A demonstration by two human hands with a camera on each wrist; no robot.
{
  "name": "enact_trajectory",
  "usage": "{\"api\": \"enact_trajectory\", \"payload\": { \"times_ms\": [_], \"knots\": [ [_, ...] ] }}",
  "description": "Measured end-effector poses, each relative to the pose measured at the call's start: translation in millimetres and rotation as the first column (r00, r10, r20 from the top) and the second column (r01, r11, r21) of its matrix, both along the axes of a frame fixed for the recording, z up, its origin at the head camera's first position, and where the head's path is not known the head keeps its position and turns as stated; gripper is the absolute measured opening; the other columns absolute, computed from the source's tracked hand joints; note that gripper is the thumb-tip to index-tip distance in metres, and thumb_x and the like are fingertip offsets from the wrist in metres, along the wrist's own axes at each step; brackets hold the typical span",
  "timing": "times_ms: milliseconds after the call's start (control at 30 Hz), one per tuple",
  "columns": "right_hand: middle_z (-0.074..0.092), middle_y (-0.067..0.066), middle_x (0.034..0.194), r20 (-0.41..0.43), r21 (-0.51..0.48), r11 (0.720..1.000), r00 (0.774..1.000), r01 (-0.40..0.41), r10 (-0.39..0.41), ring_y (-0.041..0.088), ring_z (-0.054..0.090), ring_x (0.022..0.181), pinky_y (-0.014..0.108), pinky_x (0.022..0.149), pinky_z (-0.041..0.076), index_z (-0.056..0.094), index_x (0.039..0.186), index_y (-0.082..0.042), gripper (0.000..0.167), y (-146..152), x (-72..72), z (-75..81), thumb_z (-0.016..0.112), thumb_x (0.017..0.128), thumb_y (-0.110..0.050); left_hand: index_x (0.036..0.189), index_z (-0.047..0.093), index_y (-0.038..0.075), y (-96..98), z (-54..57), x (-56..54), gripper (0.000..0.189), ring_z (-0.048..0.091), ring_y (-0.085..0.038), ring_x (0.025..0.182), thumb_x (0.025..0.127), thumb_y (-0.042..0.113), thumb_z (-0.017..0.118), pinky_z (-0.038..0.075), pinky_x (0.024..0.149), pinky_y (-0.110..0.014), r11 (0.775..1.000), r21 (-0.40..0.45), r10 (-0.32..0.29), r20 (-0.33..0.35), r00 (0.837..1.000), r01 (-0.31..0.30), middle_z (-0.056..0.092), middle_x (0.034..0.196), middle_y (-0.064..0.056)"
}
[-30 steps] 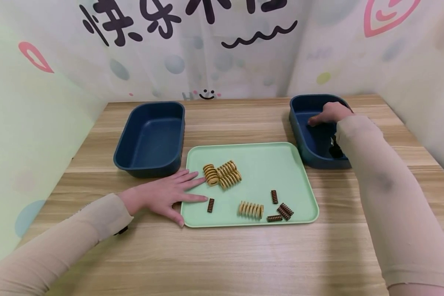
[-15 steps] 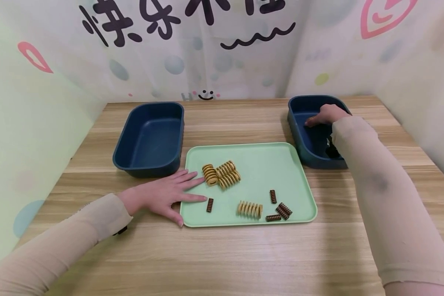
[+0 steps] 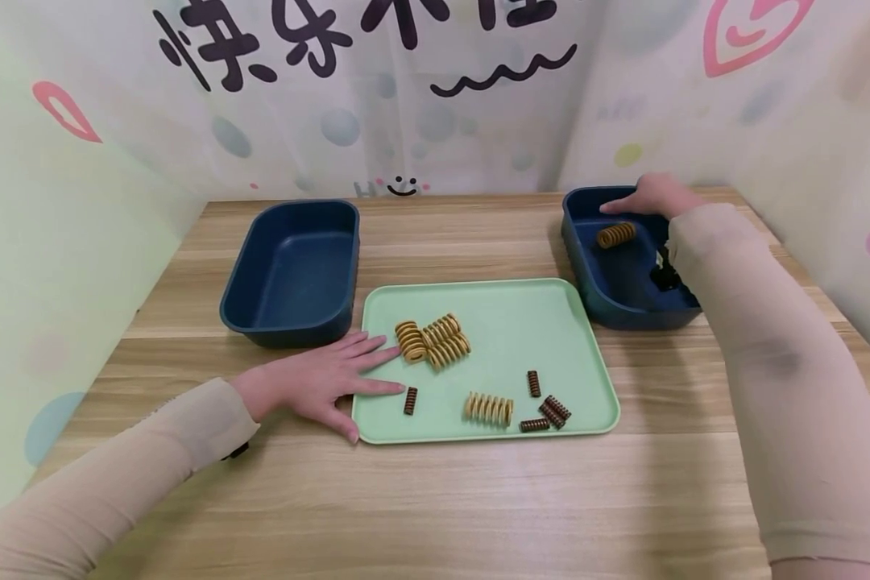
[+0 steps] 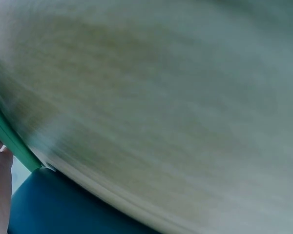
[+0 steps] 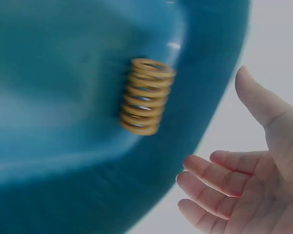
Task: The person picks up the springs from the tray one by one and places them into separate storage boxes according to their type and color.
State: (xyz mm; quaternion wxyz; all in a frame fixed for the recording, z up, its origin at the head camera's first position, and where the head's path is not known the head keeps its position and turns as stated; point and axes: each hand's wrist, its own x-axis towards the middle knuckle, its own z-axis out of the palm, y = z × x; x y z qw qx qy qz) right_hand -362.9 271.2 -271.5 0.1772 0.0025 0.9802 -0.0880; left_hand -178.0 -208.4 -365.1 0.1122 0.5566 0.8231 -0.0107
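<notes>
In the right blue bin (image 3: pixel 627 316) lies one yellow coil spring (image 3: pixel 615 235), seen close in the right wrist view as a yellow coil spring (image 5: pixel 145 97). My right hand (image 3: pixel 660 196) is above the bin's far rim, apart from the spring, its fingers and thumb spread and holding nothing. My left hand (image 3: pixel 326 384) lies flat with spread fingers over the left edge of the green tray (image 3: pixel 522 322). Its fingertips are close to a small dark spring (image 3: pixel 410 401) and a group of yellow springs (image 3: pixel 435 340).
Another yellow spring (image 3: pixel 489 409) and several small dark springs (image 3: pixel 551 411) lie toward the tray's front. A left blue bin (image 3: pixel 290 278) stands behind my left hand. The wooden table (image 3: pixel 435 507) ends at a printed curtain (image 3: pixel 406 121) at the back.
My right hand has let go of the yellow spring, now visible in the right bin, and moved up and back toward the far rim. The left hand keeps its place.
</notes>
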Motion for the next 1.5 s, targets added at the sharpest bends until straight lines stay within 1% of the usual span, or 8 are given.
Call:
{"api": "enact_trajectory", "payload": {
  "times_ms": [200,367,567,800,967,1233,1433,1500],
  "knots": [
    [0.035,0.04,0.128,-0.113,0.022,0.998,0.992,-0.055,0.057,0.048,0.038,0.111,0.057,0.096,0.032,0.029,0.131,0.019,0.09,-11.8,4.9,27.3,0.049,0.085,-0.056,0.142,0.034,0.031,-0.1,-0.7,0.0,0.076,0.011,-0.038,0.138,0.078,0.071,0.045,0.012,0.108,-0.055,1.0,-0.003,0.0,-0.001,1.0,0.0,0.017,0.151,-0.014],
    [0.037,0.037,0.129,-0.238,0.065,0.99,0.962,-0.121,0.133,0.048,0.038,0.112,0.058,0.096,0.033,0.029,0.134,0.014,0.085,-31.6,17.9,45.7,0.054,0.086,-0.051,0.142,0.034,0.031,-0.4,-1.5,-0.4,0.076,0.011,-0.038,0.138,0.078,0.071,0.045,0.012,0.107,-0.056,1.0,0.0,0.002,0.006,1.0,-0.002,0.016,0.152,-0.014],
    [0.03,0.035,0.137,-0.267,0.127,0.973,0.939,-0.19,0.218,0.05,0.03,0.121,0.058,0.101,0.026,0.023,0.14,0.009,0.087,-59.2,34.5,60.3,0.055,0.085,-0.051,0.142,0.034,0.031,-0.6,-1.0,-0.3,0.076,0.01,-0.038,0.138,0.078,0.07,0.045,0.012,0.107,-0.057,1.0,0.003,0.002,0.013,1.0,-0.002,0.016,0.152,-0.014],
    [0.03,0.031,0.14,-0.28,0.087,0.951,0.909,-0.297,0.31,0.047,0.029,0.126,0.057,0.102,0.025,0.025,0.14,0.006,0.086,-86.1,53.9,64.8,0.056,0.085,-0.052,0.142,0.034,0.031,0.0,-0.3,-0.6,0.076,0.01,-0.038,0.138,0.078,0.07,0.045,0.012,0.107,-0.057,1.0,-0.003,0.005,0.014,1.0,-0.005,0.017,0.152,-0.014],
    [0.038,0.03,0.135,-0.325,0.073,0.905,0.848,-0.42,0.42,0.046,0.034,0.122,0.054,0.102,0.027,0.032,0.138,0.006,0.079,-103.0,73.3,61.3,0.059,0.085,-0.046,0.142,0.034,0.03,0.0,-0.6,-0.4,0.075,0.011,-0.038,0.138,0.078,0.07,0.045,0.011,0.107,-0.057,1.0,0.0,0.003,0.017,1.0,-0.003,0.017,0.152,-0.014],
    [0.043,0.024,0.134,-0.346,0.035,0.8,0.744,-0.599,0.572,0.041,0.036,0.123,0.052,0.103,0.025,0.038,0.135,0.003,0.071,-122.8,106.6,45.7,0.066,0.083,-0.036,0.142,0.034,0.031,-0.9,-3.1,-1.4,0.075,0.011,-0.039,0.138,0.078,0.07,0.045,0.012,0.106,-0.058,1.0,0.008,-0.003,-0.001,1.0,0.003,0.017,0.152,-0.015],
    [0.047,0.019,0.132,-0.363,0.055,0.699,0.638,-0.713,0.679,0.035,0.038,0.125,0.049,0.103,0.028,0.045,0.132,-0.001,0.068,-134.3,128.2,29.1,0.069,0.08,-0.037,0.142,0.034,0.03,-1.0,-3.9,-2.0,0.075,0.01,-0.038,0.138,0.078,0.07,0.045,0.011,0.107,-0.057,1.0,0.008,-0.001,0.005,1.0,0.001,0.016,0.152,-0.015],
    [0.049,0.018,0.131,-0.365,0.053,0.655,0.596,-0.754,0.715,0.034,0.04,0.124,0.048,0.102,0.03,0.046,0.131,-0.001,0.068,-136.9,134.6,23.4,0.069,0.079,-0.039,0.142,0.034,0.03,-1.1,-4.0,-2.0,0.075,0.01,-0.039,0.138,0.078,0.07,0.046,0.011,0.107,-0.057,1.0,0.008,-0.001,0.005,1.0,0.001,0.016,0.152,-0.015]
  ]
}}
